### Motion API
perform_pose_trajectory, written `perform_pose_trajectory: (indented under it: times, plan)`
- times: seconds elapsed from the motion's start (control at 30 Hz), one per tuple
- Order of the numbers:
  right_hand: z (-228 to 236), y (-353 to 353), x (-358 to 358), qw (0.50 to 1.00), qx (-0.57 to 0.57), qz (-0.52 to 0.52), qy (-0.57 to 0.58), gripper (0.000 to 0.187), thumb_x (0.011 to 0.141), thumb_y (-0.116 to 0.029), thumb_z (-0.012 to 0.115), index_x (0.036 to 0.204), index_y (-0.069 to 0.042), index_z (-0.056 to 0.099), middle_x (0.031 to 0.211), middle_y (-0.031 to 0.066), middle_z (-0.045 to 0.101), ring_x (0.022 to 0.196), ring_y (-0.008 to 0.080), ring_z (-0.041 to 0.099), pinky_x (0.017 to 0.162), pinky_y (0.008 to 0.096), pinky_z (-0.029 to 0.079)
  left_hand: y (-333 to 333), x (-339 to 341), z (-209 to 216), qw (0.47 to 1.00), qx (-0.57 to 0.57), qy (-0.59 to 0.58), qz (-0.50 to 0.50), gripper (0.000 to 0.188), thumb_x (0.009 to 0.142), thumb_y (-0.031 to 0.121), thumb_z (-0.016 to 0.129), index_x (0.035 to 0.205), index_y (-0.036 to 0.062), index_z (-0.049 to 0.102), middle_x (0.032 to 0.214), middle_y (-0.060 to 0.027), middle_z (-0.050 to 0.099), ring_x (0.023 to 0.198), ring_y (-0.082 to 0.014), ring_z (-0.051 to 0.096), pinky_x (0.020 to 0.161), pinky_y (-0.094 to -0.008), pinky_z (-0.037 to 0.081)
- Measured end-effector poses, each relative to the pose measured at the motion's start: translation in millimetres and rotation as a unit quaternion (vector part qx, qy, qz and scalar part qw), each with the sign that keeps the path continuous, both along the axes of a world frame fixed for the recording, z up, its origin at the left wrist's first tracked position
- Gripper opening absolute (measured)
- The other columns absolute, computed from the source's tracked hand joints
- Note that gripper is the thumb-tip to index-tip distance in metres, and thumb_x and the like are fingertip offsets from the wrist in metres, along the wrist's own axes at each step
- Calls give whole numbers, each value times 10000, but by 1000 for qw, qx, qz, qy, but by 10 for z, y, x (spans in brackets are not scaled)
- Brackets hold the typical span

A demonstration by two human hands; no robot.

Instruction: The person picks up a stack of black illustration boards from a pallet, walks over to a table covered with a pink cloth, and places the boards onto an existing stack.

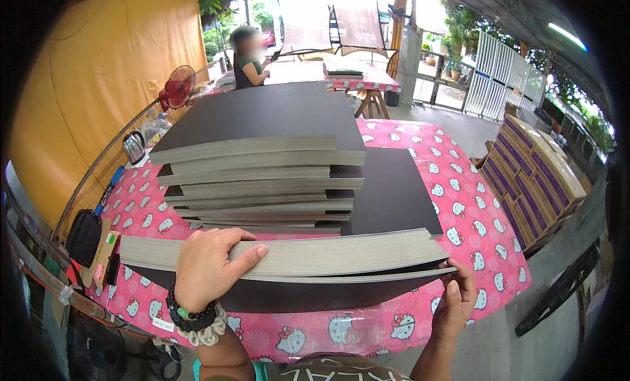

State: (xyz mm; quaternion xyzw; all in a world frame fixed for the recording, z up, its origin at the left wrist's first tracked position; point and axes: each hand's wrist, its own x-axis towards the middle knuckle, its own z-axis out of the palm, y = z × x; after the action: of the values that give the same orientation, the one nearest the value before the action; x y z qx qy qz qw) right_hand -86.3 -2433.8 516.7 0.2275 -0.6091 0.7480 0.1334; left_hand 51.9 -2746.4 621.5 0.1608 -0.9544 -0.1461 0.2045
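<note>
Black-faced boards (pixel 341 255) in a thick batch lie across the near part of the pink patterned tablecloth (pixel 482 266), just in front of me, pale edges up and a dark face toward me. From my remote view, the left hand (pixel 207 263) rests over the batch left of its middle, thumb and fingers spread across those edges; I cannot tell how firmly it presses. My right hand (pixel 458 294) has its fingers curled at the right corner, touching the nearest boards, where a narrow gap parts them from the rest; its thumb sits just below, and I cannot tell whether the grip is closed. Behind the batch I see a taller pile (pixel 262 161) in staggered layers, with a dark flat panel (pixel 397 191) beside it. Cartons (pixel 531 181) stand stacked to the right, and another person (pixel 248 71) is beyond the pile.
</note>
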Motion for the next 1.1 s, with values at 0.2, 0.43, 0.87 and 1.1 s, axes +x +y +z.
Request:
perform_pose_trajectory:
  times: [0.2,0.43,0.87,1.1]
  plan:
    - [-33,85,74,999,-12,41,23,566,810,-239,628,1260,62,464,1185,161,531,1150,244,496,975,359,393,0,-54,-31,999,10,24,-20,369,776,408,607,852,53,677,709,-153,627,686,-314,601,617,-388,447]
    - [-68,137,56,993,-3,106,47,606,772,-105,607,1301,98,392,1276,224,485,1210,276,460,1020,368,348,87,-46,42,998,51,-25,14,351,778,357,594,894,32,658,687,-168,597,663,-301,579,593,-360,408]
    - [88,68,78,988,-62,132,-45,649,785,-197,601,1329,74,374,1125,136,532,1064,212,510,968,329,350,64,-40,17,999,47,-15,9,405,793,397,561,905,17,641,710,-187,577,680,-317,557,610,-366,388]
    - [216,93,6,990,58,127,8,693,785,-314,600,1334,52,389,993,82,479,953,163,456,887,270,330,73,-66,23,998,59,-28,10,401,787,394,566,900,18,645,673,-177,562,633,-300,536,572,-368,366]
